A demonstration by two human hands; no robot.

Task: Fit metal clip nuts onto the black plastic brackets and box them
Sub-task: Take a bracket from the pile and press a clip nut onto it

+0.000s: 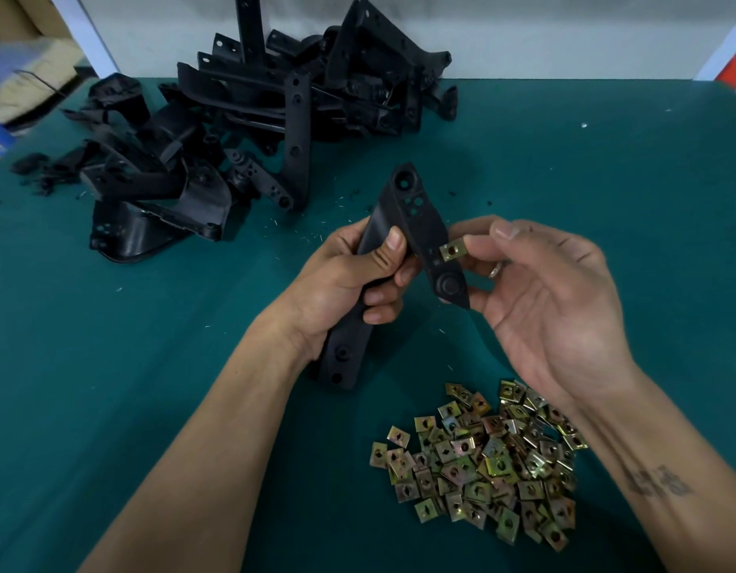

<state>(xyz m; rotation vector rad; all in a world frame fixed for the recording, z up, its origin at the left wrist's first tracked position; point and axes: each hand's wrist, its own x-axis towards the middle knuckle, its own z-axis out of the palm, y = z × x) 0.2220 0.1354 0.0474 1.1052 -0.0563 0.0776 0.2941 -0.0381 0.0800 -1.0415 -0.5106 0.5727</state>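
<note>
My fingers and thumb on the right hand pinch one brass-coloured clip nut by its edge, the rest of that hand loosely spread with the palm turned up; there is a ring on one finger. The nut touches the side edge of the black plastic bracket, just above the round boss at the bracket's lower lobe. My left hand is wrapped tight around the bracket's long shank, thumb laid across the front, holding it upright and tilted, its far end pointing to about 12 o'clock and its lower end near the green mat.

At about 5 o'clock from my hands, under my right forearm, lies the loose pile of clip nuts on the mat. At about 11 o'clock, against the white wall, is the jumbled heap of black brackets. Small shavings are scattered on the mat between the heap and my hands.
</note>
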